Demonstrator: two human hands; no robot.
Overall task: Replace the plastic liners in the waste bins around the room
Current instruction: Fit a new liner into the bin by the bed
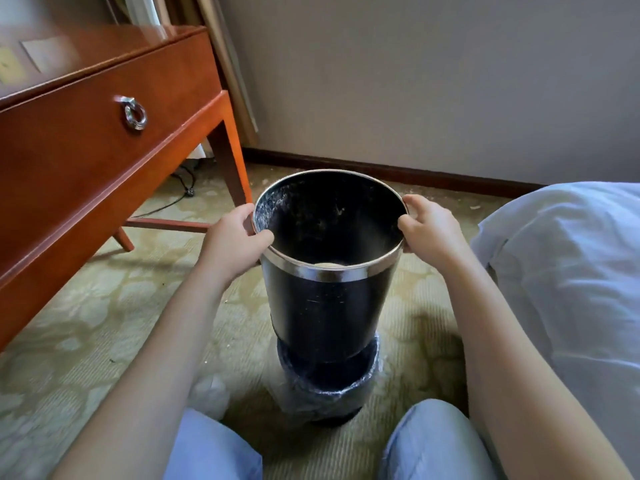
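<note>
Patterned carpet (104, 306) runs between a wooden desk (86, 140) and a white bed (571, 254). I see both arms stretched forward past the knees. The left hand (235, 237) grips the black bin (322, 306) at its silver rim, thumb hooked inside; the right hand (429, 230) pinches the opposite side. The bin's base sits at the mouth of a second bin (332, 419) (wrapped in a clear liner (372, 358)) on the floor.

Mouth of the lower bin (325, 393) largely behind the upper bin (322, 306); desktop papers (45, 55) blurred beyond reading.
</note>
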